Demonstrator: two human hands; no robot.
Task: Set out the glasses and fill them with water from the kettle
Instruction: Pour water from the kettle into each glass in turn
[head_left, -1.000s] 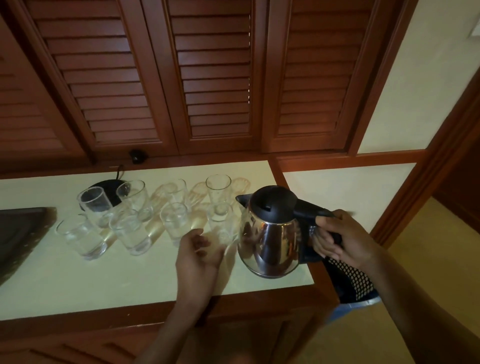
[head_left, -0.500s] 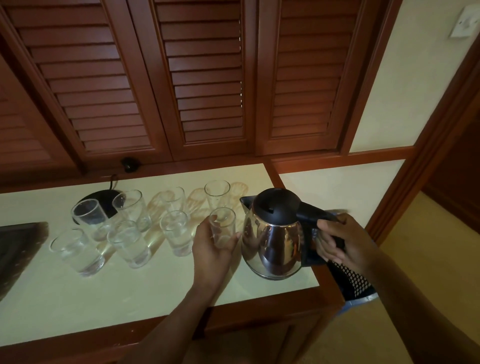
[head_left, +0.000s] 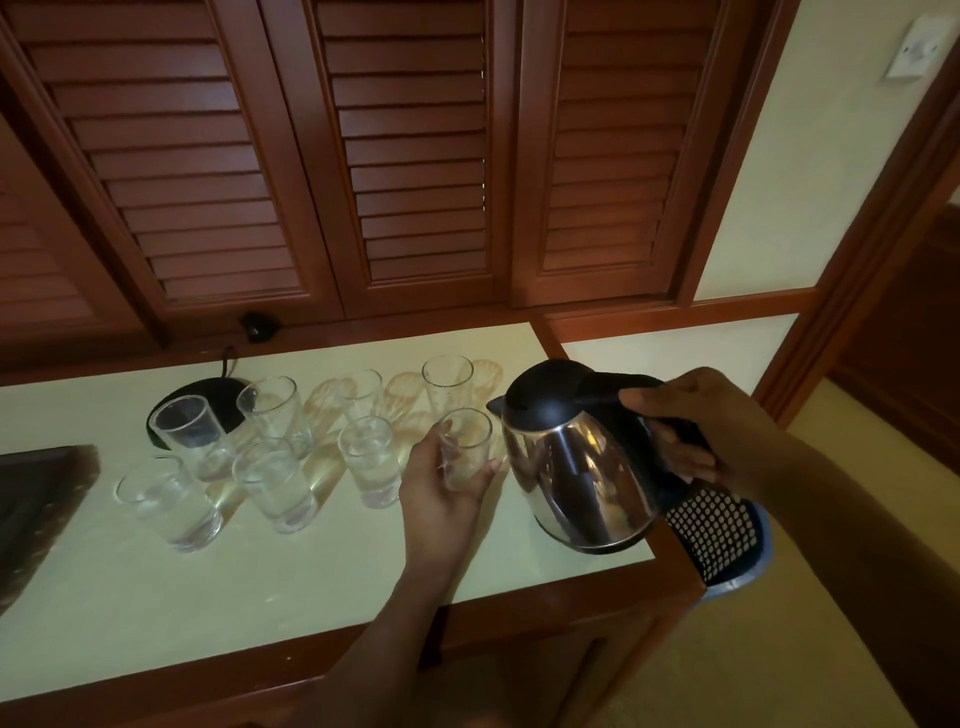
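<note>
Several clear glasses stand in two rows on the pale countertop (head_left: 260, 582). My left hand (head_left: 441, 499) is wrapped around the rightmost front glass (head_left: 466, 447), which looks empty. My right hand (head_left: 696, 431) grips the black handle of the steel kettle (head_left: 582, 467), held just right of that glass and tilted left, its spout close to the rim. Three front glasses, such as one at the middle (head_left: 370, 465), hold water. A back-row glass (head_left: 448, 384) stands behind the held one.
The black kettle base (head_left: 208, 400) with its cord sits at the back left, partly behind glasses. A dark tray (head_left: 36, 488) lies at the left edge. A blue perforated basket (head_left: 722, 540) sits beyond the counter's right end. Louvred wooden doors rise behind.
My left hand reached forward and closed around the rightmost front glass. The kettle rose slightly and tipped its spout toward that glass.
</note>
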